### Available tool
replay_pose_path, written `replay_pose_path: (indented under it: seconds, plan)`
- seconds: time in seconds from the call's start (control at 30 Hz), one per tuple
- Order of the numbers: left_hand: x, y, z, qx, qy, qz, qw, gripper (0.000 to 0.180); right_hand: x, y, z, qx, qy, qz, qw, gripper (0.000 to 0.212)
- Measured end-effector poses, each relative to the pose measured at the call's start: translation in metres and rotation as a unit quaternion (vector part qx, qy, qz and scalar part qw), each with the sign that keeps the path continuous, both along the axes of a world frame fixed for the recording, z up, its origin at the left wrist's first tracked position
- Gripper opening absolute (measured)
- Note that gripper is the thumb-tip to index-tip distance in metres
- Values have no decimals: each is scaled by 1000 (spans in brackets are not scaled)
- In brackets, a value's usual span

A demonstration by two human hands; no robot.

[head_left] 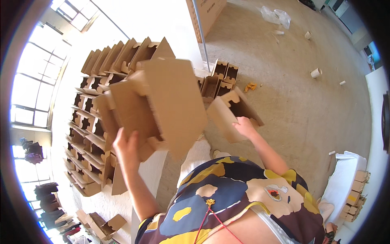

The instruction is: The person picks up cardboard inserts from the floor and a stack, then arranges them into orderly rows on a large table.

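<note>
My left hand [126, 148] grips the near side of an open brown cardboard box [176, 101], with a long flap standing up toward me; the box is slightly blurred. To the right, my right hand [244, 127] is closed on the wall of a smaller-looking open cardboard box [223, 118], tilted, with its dark inside showing. Just beyond the left-hand box, rows of similar open cardboard boxes [87, 144] stand packed together on a white surface. Part of those rows is hidden behind the box in my left hand.
Several open boxes [211, 87] stand on the concrete floor ahead, beside a thin metal pole [202, 36]. Clear plastic wrap [276, 17] and a pale cylinder [316, 73] lie farther off. At right, a white-covered table [345, 171] stands near stacked cartons [355, 189].
</note>
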State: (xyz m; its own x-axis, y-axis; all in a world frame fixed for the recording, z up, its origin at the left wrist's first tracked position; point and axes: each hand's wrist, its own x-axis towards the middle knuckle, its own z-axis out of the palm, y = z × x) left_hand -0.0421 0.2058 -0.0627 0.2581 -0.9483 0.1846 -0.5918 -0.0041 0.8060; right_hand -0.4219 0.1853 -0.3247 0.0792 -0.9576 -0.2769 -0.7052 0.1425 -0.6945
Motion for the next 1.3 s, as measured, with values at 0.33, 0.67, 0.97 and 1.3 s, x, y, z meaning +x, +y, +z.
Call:
replay_pose_path:
  seconds: [0.33,0.67,0.97,1.3]
  plan:
    - [-95,-142,-220,196,-170,-185,948,24,-82,-54,-43,23,-29,-200,979,27]
    - [-152,-280,-377,205,-207,-197,936,6,-143,-151,-88,95,26,-220,971,27]
    - [-150,-378,-485,242,-270,-108,926,5,-146,-240,-129,108,-61,-155,980,25]
    - [-146,-450,-583,243,-274,-9,931,6,-167,-311,-192,138,-104,-102,980,25]
